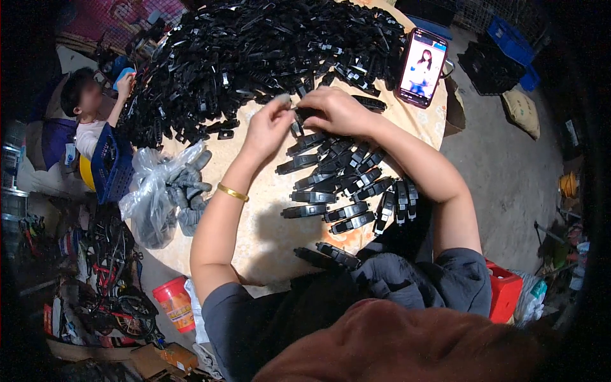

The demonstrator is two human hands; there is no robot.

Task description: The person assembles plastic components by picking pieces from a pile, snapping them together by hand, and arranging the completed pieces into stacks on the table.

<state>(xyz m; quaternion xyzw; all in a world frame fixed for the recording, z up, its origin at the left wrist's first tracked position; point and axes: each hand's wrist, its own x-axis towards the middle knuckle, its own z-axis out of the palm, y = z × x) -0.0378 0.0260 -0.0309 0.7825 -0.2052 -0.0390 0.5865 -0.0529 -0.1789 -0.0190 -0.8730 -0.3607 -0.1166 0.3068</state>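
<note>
Over the round table, my left hand [270, 124] and my right hand [337, 111] meet fingertip to fingertip. Both are closed in a pinch around a small dark plastic part [297, 125], mostly covered by the fingers. Just beyond them rises a big heap of black plastic parts [254, 57], some with shiny metal bits. Below my right hand, between my arms, several longer curved black plastic pieces [350, 169] lie in loose rows. Two or so more black pieces [337, 254] rest at the near table edge.
A lit phone [423, 67] stands at the table's right. Left of my left forearm are a clear plastic bag [153, 197] and grey gloves [189, 181]. Another person [95, 108] sits at the far left by a blue basket [113, 162]. A red bucket [175, 302] and red stool [503, 290] flank me.
</note>
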